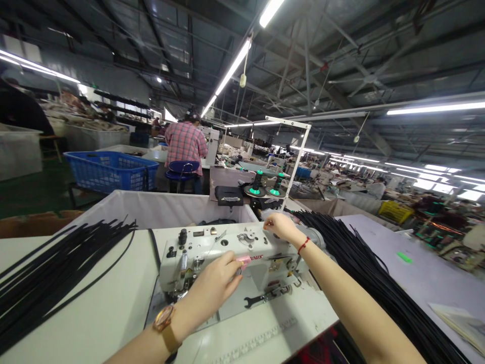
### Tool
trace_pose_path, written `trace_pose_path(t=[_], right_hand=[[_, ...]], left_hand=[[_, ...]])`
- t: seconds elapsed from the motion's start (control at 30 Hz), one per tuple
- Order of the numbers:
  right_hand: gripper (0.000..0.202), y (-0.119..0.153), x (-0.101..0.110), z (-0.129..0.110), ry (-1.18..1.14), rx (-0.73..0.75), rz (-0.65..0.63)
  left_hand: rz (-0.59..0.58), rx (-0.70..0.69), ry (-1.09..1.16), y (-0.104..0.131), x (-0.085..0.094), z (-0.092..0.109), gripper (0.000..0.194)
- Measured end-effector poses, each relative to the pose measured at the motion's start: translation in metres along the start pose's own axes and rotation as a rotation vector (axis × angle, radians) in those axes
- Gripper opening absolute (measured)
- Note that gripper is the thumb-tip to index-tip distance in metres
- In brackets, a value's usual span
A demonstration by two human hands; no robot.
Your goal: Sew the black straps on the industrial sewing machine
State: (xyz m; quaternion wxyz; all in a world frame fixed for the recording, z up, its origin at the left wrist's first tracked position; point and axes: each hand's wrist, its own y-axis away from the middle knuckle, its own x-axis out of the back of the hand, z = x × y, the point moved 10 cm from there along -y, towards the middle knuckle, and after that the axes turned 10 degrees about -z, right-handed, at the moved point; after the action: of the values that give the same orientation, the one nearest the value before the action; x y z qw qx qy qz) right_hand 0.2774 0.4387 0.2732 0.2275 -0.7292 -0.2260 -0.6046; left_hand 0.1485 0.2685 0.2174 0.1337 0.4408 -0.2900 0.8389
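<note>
A white sewing machine [215,253] stands on the pale table [129,313]. In front of its arm, my left hand [214,280], with a watch at the wrist, is closed on a small pink object [244,261]. My right hand [282,226], a red string around its wrist, is over the top right of the machine. Its fingertips are pressed together, and whatever they hold is too small to make out. A dark wrench [254,301] lies on the machine bed.
Black strips lie in bundles at the left [68,268] and right [352,253]. Two thread cones [256,183] stand behind the machine near a white frame [299,156]. Beyond are a blue basket [109,169] and a seated person [185,144].
</note>
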Motion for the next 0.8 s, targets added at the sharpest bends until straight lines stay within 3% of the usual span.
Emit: trace_pose_path(t=[0.1, 0.2, 0.27, 0.33, 0.4, 0.5, 0.57, 0.73, 0.8], right_hand=[[0.025, 0.005, 0.007, 0.013, -0.065, -0.059, 0.020], [0.037, 0.019, 0.040, 0.042, -0.128, -0.188, 0.183], [0.032, 0.032, 0.058, 0.069, -0.178, -0.306, 0.280], [0.024, 0.039, 0.060, 0.091, -0.255, -0.391, 0.289], [0.022, 0.039, 0.047, 0.102, -0.346, -0.428, 0.236], [0.024, 0.029, 0.023, 0.100, -0.440, -0.422, 0.152], [0.026, 0.022, 0.018, 0.094, -0.445, -0.420, 0.160], [0.041, 0.016, 0.039, 0.070, -0.284, -0.369, 0.307], [0.034, 0.022, 0.043, 0.049, -0.183, -0.308, 0.310]], left_hand=[[0.011, -0.014, 0.020, -0.001, 0.002, 0.000, 0.018], [0.019, -0.031, 0.047, 0.000, 0.004, 0.000, 0.022], [0.024, -0.036, 0.060, 0.000, 0.005, 0.000, 0.024], [0.031, -0.037, 0.069, 0.001, 0.006, 0.000, 0.024], [0.037, -0.038, 0.078, 0.001, 0.006, 0.000, 0.024], [0.042, -0.043, 0.084, 0.001, 0.005, -0.001, 0.024], [0.043, -0.042, 0.083, 0.001, 0.005, -0.001, 0.023], [0.043, -0.025, 0.083, 0.002, 0.009, -0.002, 0.023], [0.048, -0.029, 0.093, 0.002, 0.010, -0.001, 0.023]])
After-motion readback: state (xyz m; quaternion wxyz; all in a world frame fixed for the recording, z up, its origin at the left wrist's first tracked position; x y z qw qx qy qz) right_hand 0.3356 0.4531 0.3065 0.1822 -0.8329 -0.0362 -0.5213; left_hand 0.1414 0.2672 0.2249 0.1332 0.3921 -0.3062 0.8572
